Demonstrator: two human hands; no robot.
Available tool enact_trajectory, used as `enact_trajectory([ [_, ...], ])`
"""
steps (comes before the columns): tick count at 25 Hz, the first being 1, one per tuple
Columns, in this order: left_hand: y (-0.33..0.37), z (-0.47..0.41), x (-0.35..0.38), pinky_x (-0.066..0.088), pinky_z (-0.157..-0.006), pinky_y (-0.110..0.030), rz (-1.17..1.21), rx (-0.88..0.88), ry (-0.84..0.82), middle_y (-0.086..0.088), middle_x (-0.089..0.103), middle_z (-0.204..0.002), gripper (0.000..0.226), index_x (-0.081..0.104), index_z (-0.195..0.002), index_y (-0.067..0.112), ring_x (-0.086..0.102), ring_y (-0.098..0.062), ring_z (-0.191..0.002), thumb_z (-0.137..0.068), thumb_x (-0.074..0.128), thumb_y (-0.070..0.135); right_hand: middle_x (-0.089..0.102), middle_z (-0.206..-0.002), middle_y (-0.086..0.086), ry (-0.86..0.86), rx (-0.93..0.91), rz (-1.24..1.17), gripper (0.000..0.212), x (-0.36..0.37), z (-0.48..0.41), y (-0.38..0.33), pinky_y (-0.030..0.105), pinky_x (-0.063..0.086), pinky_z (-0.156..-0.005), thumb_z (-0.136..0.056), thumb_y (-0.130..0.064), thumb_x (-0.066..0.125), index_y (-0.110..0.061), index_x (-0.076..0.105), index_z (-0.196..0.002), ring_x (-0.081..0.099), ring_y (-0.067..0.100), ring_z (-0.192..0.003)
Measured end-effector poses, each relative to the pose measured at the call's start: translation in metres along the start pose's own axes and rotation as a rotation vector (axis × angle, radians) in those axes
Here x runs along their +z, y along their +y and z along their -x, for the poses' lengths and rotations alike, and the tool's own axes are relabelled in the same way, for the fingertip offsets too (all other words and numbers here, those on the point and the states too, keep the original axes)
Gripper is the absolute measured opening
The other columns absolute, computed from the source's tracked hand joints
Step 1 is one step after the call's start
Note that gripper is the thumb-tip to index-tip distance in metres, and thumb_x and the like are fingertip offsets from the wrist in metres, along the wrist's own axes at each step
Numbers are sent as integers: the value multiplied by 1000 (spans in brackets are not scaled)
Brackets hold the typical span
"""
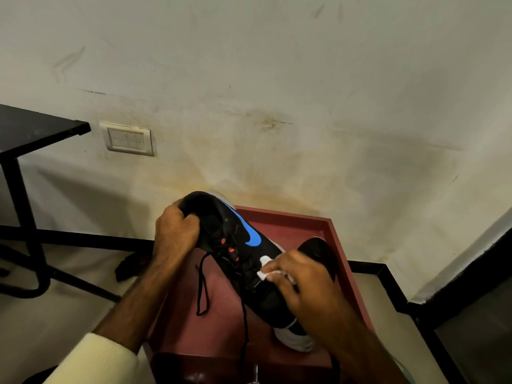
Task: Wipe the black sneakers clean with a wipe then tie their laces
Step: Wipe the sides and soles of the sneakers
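Note:
A black sneaker (243,253) with a blue side logo and a white sole is held up over a dark red tray-like table (302,220). My left hand (174,234) grips its heel collar. Pressed against the sneaker's side near the laces is a white wipe (264,268), pinched in my right hand (302,281). The black laces (203,286) hang loose and untied below the shoe. A second black sneaker (318,252) lies on the table behind my right hand, mostly hidden.
A stained pale wall (277,106) rises right behind the table. A black table with metal legs (30,128) stands at the left, next to a wall switch plate (127,139). A dark object (130,266) lies on the floor.

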State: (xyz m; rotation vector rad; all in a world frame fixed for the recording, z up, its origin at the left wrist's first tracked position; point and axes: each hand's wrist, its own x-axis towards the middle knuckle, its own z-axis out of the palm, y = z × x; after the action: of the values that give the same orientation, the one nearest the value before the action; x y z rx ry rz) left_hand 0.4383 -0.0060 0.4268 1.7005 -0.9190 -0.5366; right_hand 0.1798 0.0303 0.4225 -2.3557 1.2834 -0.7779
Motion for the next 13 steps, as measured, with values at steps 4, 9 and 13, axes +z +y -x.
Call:
enact_trajectory([
  [4,-5,-8,-6,55,-61,-32,-63,-56,4,-9,72,-91,37,70,-114,12,67,-28,-78,-85,48,9,66,-102,-13,79,94,25,13,2,-2,14,12,46,-86,-102,-20,65,-27,76,-102,63,1,-96],
  [9,-22,-19,-7,63,-69,-53,-202,-197,-69,-15,67,-93,19,56,-95,11,71,-35,-81,-82,47,21,72,-89,9,2,8,-26,14,23,-3,20,31,50,-76,-94,2,68,-5,80,-90,60,13,-87],
  [13,-29,-21,-4,65,-64,-45,-215,-220,-153,-14,73,-86,25,58,-94,11,76,-31,-70,-84,54,33,69,-104,-2,84,186,82,11,12,-6,36,32,53,-88,-99,-19,69,-22,79,-102,67,13,-97],
])
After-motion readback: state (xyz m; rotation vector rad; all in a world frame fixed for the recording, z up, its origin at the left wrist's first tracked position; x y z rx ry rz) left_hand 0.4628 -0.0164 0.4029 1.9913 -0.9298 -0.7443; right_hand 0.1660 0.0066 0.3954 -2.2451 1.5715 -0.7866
